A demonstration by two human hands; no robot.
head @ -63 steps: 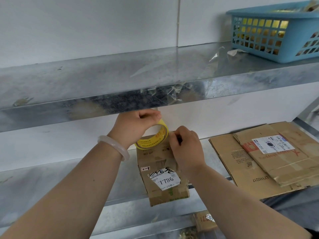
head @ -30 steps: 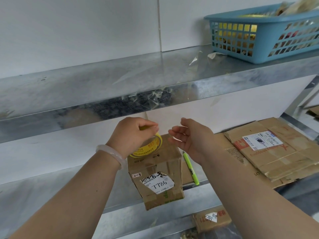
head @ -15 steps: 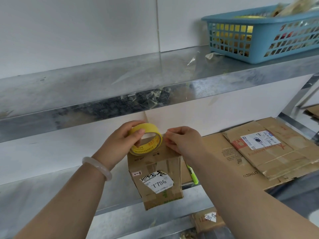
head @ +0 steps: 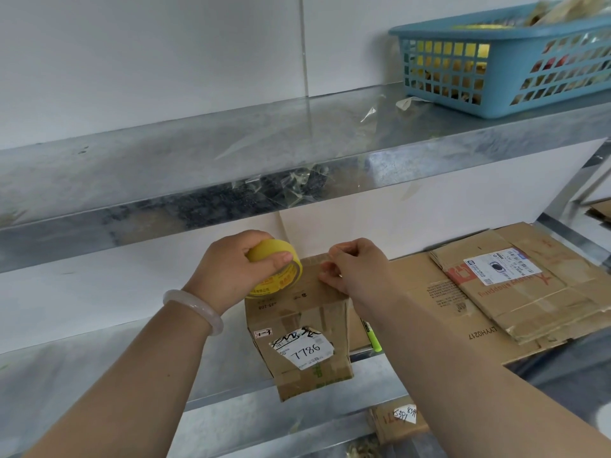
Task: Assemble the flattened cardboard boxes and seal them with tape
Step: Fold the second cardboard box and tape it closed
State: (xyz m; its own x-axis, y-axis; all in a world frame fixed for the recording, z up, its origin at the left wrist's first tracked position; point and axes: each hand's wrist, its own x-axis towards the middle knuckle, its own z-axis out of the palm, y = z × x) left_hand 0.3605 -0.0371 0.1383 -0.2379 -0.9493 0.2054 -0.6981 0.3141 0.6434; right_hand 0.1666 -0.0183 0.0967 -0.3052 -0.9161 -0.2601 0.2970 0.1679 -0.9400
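**Tape roll and strip held on the box top**

The left hand [head: 231,272] grips a yellow roll of tape [head: 279,271] resting on top of a small brown cardboard box [head: 297,325]. The right hand [head: 358,271] pinches a strip of clear tape [head: 312,263] at the top's right side. The box stands at the front edge of the grey metal shelf [head: 99,358], overhanging it. Flattened brown cardboard boxes [head: 496,299] lie toward the shelf's right end.

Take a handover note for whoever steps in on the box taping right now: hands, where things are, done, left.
Left hand grips the yellow tape roll at the top of the small box.
Right hand pinches the tape end at the box's top edge.
The box stands folded up on the metal shelf; flattened boxes lie to its right.
Done: this box is assembled.
Left: finish taping its top, then the flattened ones.
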